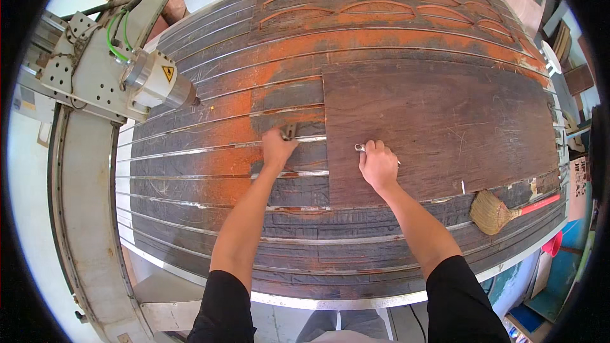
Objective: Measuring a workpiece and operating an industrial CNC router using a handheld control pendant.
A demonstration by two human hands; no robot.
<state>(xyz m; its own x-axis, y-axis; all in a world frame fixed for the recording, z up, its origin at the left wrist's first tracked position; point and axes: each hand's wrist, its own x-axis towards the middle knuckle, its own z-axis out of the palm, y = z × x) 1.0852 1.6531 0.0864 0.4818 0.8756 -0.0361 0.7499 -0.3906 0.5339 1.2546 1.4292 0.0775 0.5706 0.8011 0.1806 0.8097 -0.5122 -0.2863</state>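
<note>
My left hand [277, 150] is closed on a small metal clamp piece [290, 131] at a slot of the machine bed, just left of the board's edge. Its fingertips are partly hidden, and so is the lower part of the clamp. Above the brown wooden board [438, 114], near its left side, my right hand [379, 166] grips a wrench. The ring end of the wrench [359, 147] sticks out to the left of my fist, and a thin tip shows on the other side. The board lies flat over the slotted bed [295, 222].
At the left hangs a white spindle [159, 79] on the machine's gantry [57, 178]. Orange dust [232, 133] covers parts of the bed, with curved cut strips [375, 7] at the far side. A straw hand broom [488, 212] with a red handle lies by the board's near right corner.
</note>
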